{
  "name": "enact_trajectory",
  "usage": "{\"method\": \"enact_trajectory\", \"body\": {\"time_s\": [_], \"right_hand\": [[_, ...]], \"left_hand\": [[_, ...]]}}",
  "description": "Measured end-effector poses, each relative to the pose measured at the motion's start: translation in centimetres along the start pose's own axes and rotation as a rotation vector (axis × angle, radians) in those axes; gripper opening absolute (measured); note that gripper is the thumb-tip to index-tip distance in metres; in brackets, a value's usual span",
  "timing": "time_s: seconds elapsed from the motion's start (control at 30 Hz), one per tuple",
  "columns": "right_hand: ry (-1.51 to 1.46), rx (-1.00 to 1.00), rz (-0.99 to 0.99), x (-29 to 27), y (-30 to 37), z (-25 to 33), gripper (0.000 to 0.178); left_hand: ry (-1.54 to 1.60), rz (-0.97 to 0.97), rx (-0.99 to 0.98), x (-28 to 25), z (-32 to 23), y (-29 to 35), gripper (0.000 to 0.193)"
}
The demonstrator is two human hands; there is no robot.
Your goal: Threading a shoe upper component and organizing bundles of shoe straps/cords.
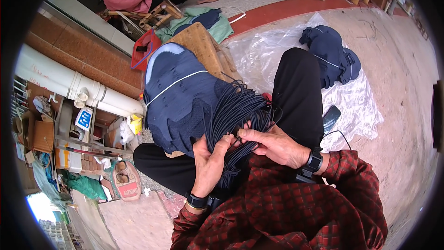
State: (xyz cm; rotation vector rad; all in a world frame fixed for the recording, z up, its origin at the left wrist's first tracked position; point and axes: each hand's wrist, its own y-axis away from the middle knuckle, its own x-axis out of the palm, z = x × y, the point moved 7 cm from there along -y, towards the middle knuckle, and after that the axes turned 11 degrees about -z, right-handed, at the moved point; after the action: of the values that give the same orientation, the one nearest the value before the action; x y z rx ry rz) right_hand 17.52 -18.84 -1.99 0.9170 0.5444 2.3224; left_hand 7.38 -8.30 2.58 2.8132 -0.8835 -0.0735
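Dark cords [238, 109] are gathered in one thick bundle before the checked red shirt [286, 203], touching the navy fabric [178, 109]. Left hand [209, 162] and right hand [280, 146] both pinch this bundle, close to each other.

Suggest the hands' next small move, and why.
Perhaps the right hand should ease one strand from the dark cord bundle: its fingers are among the cords, the left hand grips them too, and many strands lie crowded together.
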Motion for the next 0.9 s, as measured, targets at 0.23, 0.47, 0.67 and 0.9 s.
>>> {"method": "enact_trajectory", "body": {"time_s": [0.23,0.47,0.67,0.9], "right_hand": [[-0.314,-0.046,0.277,0.6,0.3,0.3,0.019],[-0.336,-0.051,0.306,-0.1,1.6,0.7,0.03],[-0.344,-0.043,0.291,0.0,2.1,0.9,0.028],[-0.242,-0.102,0.164,-3.3,2.9,3.5,0.028]], "left_hand": [[-0.049,0.401,-0.008,1.9,-0.7,-0.1,0.021],[0.07,0.949,-0.065,4.3,-1.5,2.3,0.021],[0.177,0.967,-0.51,2.6,0.9,3.3,0.024],[0.018,1.078,-0.504,-1.0,1.3,2.7,0.024]]}}
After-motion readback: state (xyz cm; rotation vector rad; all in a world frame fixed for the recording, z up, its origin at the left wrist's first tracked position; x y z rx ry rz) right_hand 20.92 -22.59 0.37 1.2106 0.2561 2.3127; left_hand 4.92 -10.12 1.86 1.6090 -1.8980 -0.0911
